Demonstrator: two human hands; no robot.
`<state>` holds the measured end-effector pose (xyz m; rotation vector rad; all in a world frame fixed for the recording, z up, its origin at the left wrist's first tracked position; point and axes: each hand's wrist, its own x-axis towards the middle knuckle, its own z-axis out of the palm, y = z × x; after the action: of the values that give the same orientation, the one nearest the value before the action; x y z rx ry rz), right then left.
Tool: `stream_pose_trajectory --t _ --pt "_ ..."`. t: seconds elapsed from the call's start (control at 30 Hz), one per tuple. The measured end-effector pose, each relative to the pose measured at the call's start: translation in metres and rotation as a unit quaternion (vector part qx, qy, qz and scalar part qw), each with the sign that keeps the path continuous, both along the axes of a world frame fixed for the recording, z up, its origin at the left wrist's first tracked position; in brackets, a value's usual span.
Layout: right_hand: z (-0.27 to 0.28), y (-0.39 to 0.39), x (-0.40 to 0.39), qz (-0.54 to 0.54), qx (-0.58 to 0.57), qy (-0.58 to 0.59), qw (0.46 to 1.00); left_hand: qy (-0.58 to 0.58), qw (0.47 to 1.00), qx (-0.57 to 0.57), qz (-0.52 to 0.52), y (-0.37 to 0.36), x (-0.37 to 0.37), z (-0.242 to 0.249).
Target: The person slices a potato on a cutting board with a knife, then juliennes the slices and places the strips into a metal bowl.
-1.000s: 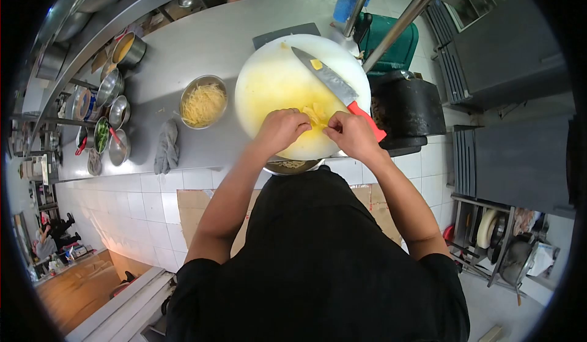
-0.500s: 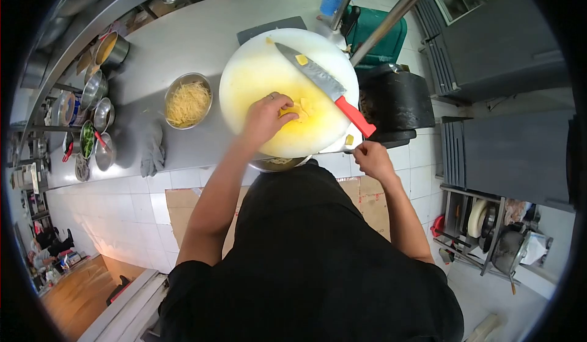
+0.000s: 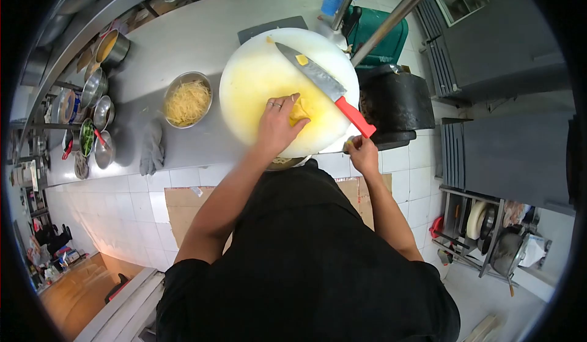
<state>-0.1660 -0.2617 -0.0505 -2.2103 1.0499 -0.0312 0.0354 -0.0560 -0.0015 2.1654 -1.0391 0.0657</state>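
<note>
Head view looks straight down: steel counter carries round white cutting board, stained yellow, hanging a bit past counter's near edge at 6 o'clock. Knife lies diagonally on board, blade toward 11 o'clock, red handle toward 5 o'clock, one small yellow piece sitting on blade. Steel bowl of yellow shreds at 9 o'clock of board, close but apart; grey cloth below it at counter edge. Row of small steel bowls farther at 9 o'clock, saucepan at 10 o'clock. Dark mat tucked under board at 12 o'clock. Black bin just beside board at 3 o'clock, green container and slanted metal pole at 1 o'clock crowd that side. Left hand flat, fingers spread, pressing on yellow slices near board centre, just left of knife handle. Right hand off board at 5 o'clock, curled at counter edge, pinching something small and yellow; can't tell exactly what. Another bowl peeks from under board at 6 o'clock. Open board surface toward 10–11 o'clock; open counter beyond bowl at 11 o'clock.
</note>
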Motion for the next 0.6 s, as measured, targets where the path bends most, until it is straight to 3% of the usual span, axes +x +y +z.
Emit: stream_pose_trajectory --t 0.03,0.13,0.23,0.3,0.47,0.53,0.6 --pt "0.01 0.004 -0.001 0.004 -0.001 -0.002 1.0 0.006 1.0 -0.008 -0.016 0.002 0.002 -0.001" --pt "0.057 0.024 -0.012 0.006 0.256 -0.014 0.967 0.02 0.999 -0.032 -0.035 0.009 0.007 -0.006" --pt "0.099 0.042 0.018 0.043 0.236 -0.083 0.967 0.022 0.998 -0.061 -0.023 0.01 0.006 -0.008" --pt "0.095 0.039 0.053 0.084 0.097 -0.169 0.977 0.034 0.997 -0.061 -0.023 0.011 0.005 -0.007" --pt "0.102 0.043 0.127 0.139 0.053 -0.154 0.977 0.04 0.997 -0.067 -0.027 0.014 0.004 -0.011" --pt "0.1 0.044 0.137 0.23 0.059 -0.09 0.967 0.041 0.996 -0.077 -0.026 0.013 0.005 -0.01" --pt "0.102 0.045 0.134 0.208 0.008 -0.118 0.971 0.013 0.996 -0.088 -0.015 0.013 0.004 -0.007"
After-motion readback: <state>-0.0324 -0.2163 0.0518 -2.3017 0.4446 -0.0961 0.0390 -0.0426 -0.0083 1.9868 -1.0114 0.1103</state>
